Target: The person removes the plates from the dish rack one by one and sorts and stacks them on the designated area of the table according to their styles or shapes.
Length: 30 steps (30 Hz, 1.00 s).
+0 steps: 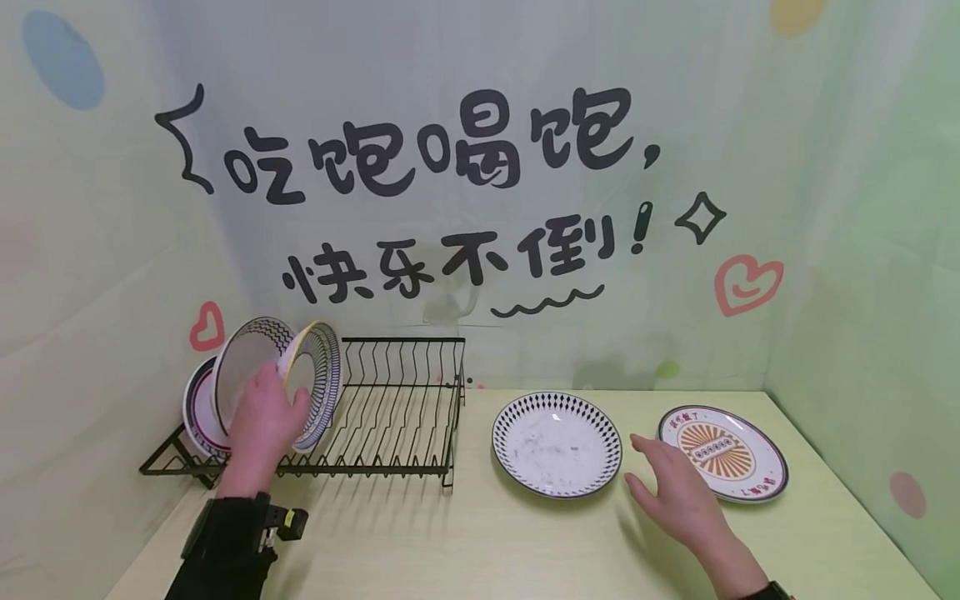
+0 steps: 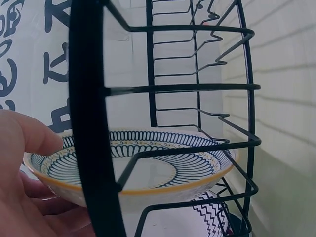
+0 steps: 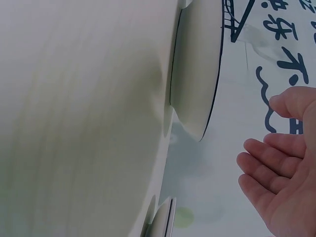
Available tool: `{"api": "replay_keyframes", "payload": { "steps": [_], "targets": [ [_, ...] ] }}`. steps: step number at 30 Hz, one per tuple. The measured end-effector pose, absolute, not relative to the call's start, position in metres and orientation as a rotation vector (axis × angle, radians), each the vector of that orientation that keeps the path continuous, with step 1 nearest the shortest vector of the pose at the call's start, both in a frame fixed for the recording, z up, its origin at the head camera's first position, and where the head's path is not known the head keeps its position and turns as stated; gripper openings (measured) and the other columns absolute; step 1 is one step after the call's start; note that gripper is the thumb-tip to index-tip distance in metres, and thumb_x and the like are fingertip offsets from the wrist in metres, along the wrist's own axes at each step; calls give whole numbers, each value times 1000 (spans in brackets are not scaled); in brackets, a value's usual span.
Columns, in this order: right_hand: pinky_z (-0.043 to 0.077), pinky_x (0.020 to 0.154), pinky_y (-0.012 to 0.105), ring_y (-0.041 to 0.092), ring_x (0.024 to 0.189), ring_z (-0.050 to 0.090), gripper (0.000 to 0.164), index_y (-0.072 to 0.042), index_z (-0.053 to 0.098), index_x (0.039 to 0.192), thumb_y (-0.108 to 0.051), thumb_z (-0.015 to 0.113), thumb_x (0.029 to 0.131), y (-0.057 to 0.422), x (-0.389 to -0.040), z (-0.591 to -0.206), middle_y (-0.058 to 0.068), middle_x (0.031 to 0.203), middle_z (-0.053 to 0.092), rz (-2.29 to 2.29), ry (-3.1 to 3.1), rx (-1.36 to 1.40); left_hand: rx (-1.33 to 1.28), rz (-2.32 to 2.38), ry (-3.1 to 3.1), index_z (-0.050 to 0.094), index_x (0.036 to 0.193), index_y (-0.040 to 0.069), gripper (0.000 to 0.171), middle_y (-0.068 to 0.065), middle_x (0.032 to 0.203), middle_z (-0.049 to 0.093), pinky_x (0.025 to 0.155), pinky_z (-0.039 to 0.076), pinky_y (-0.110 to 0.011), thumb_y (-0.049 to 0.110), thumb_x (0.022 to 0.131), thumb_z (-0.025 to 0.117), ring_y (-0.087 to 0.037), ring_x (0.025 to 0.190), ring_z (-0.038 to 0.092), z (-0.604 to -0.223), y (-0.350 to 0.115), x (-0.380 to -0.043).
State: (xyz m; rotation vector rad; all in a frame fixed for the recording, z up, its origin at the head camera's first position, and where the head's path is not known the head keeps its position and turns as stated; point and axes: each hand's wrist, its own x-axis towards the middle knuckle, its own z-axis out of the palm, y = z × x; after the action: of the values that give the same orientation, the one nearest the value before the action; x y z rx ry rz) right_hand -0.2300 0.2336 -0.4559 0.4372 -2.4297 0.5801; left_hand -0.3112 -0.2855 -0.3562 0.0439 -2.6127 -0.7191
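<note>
Pinching a yellow-rimmed dish [image 1: 324, 383] at its left edge, the left hand [image 1: 266, 417] has its thumb over the rim and its other fingers underneath. The dish stands steeply tilted in the left half of the black wire dish rack [image 1: 390, 471], at centre-left of the frame; its white inside carries a band of dark blue looped strokes around a plain centre. The right hand [image 1: 675, 496], lower right, holds nothing: thumb apart, fingers relaxed, tips near a white plate with a black diamond border [image 1: 557, 446]. The left hand covers part of the yellow-rimmed dish, and in the left wrist view a thick black bar crosses it; whether its base bears on the wires is hard to tell. A zigzag-patterned bowl [image 1: 247, 354] behind the hand is partly hidden, as is a dark-rimmed plate [image 1: 200, 408] at far left. The right hand overlaps the left edge of an oval plate with an orange sunburst [image 1: 723, 454]. Wire slots run from the dish to the rack's right end, then a strip of pale tabletop [image 1: 450, 542] separates rack and diamond plate; a lettered backdrop [image 1: 525, 50] borders the rear.
</note>
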Motion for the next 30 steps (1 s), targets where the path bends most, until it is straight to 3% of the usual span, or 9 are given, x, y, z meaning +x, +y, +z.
{"api": "replay_keyframes", "payload": {
  "steps": [12, 30],
  "targets": [
    [49, 91, 54, 40, 108, 60, 49, 5, 62, 122, -9, 79, 79, 234, -230, -456, 19, 115, 66, 583, -2439, 422, 126, -669, -2740, 39, 113, -16, 33, -32, 91, 55, 47, 47, -44, 3, 88, 51, -38, 67, 58, -356, -280, -316],
    [48, 92, 54, 40, 109, 60, 48, 4, 62, 122, -10, 78, 79, 235, -229, -455, 18, 116, 66, 591, -2438, 417, 185, -570, -2668, 41, 105, -16, 26, -32, 85, 57, 41, 45, -43, 4, 90, 49, -37, 59, 58, -364, -278, -322]
  ]
}}
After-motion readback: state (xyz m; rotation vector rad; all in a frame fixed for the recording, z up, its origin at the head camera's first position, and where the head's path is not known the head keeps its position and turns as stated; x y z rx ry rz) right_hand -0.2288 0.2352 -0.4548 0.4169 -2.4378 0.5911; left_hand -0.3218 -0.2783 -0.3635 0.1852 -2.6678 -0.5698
